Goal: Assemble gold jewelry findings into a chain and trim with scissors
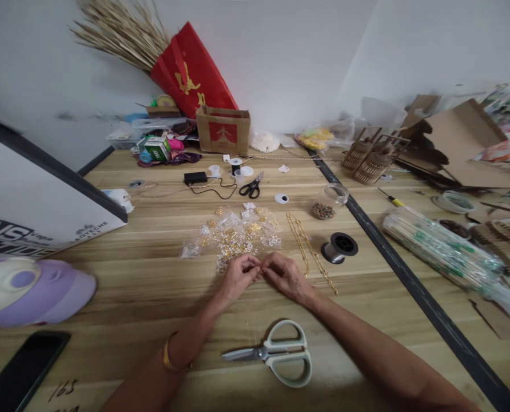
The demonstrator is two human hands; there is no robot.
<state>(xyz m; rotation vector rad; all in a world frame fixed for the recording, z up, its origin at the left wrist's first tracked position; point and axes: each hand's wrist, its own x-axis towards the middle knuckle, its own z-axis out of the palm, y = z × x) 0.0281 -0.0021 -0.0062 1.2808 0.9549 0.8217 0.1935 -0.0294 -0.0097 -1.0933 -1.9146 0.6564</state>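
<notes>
My left hand (240, 276) and my right hand (284, 276) meet fingertip to fingertip over the middle of the table. Both are pinched closed; whatever lies between the fingertips is too small to name. Just beyond them spreads a pile of gold and silver beads and findings (233, 243), some in small clear bags. A gold chain (298, 240) lies in a loop to the right of my right hand. Farther right stands a spool of fine wire (335, 250). Nearer to me, between my forearms, lie scissors with pale handles (266, 353), blades pointing left.
Black-handled scissors (251, 186), a black adapter (195, 178) and a jar of beads (324, 209) lie beyond the pile. A phone (23, 372) and a purple-white object (62, 292) are at left. Bundled sticks in plastic (439, 252) lie right of a dark strip (392, 257).
</notes>
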